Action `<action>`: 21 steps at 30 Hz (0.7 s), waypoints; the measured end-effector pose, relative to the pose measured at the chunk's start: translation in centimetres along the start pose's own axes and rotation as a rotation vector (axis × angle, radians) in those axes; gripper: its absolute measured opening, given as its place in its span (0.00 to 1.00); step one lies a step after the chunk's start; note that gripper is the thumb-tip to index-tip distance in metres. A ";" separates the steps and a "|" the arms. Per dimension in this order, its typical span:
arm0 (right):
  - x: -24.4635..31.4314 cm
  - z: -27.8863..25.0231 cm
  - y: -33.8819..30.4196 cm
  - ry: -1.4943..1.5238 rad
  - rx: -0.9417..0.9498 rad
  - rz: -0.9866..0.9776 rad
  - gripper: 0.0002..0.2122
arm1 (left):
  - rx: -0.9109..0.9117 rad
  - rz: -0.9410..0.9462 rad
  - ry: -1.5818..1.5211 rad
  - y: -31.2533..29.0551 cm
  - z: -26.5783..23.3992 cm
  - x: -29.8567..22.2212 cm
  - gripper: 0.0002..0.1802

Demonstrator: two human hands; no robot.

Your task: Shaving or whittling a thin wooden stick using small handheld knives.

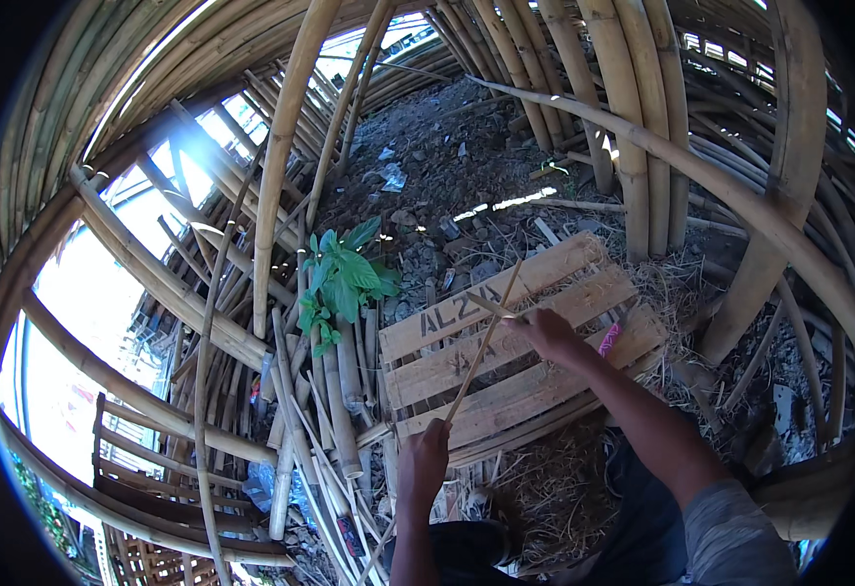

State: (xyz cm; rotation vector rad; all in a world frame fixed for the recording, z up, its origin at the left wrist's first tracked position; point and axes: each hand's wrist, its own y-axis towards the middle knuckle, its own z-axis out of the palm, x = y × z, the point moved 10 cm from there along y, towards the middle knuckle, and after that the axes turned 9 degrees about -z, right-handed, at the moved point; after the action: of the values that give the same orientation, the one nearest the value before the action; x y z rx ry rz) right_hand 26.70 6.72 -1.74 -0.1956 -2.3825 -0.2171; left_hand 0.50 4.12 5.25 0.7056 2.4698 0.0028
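My left hand [425, 456] is closed round the lower end of a thin bamboo strip [484, 350], which slants up and away to the right. Above a slatted wooden crate [496, 389], my right hand [548, 338] is closed on a short, flat, narrow piece [491, 306] that points up-left and crosses the strip. Whether this piece is a blade or a bit of bamboo, I cannot tell. The crate has dark lettering on its pale slats and a pink mark near its right end. It lies in front of my legs.
Bamboo poles [286, 146] stand and lean around me, with a long one [701, 161] slanting across the right. Loose bamboo pieces [340, 410] lie left of the crate beside a leafy green plant [342, 278]. Dry straw [569, 488] and rubble [427, 176] cover the ground.
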 end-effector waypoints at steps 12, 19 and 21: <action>0.4 0.5 0.6 0.030 -0.097 -0.041 0.32 | 0.027 -0.043 0.022 0.2 0.5 0.0 0.06; -7.0 -5.9 -1.5 0.129 -0.249 0.162 0.29 | 0.009 -0.031 0.093 -0.1 -0.6 -0.4 0.07; -6.2 -5.2 -1.1 0.151 -0.168 0.115 0.28 | 0.012 -0.045 0.071 0.3 -0.4 -0.2 0.07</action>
State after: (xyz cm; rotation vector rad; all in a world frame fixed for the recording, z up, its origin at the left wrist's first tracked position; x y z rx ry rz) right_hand 34.37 4.05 -2.34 -0.3804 -2.1962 -0.3655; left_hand 0.57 4.31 5.71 0.6648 2.5551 -0.0040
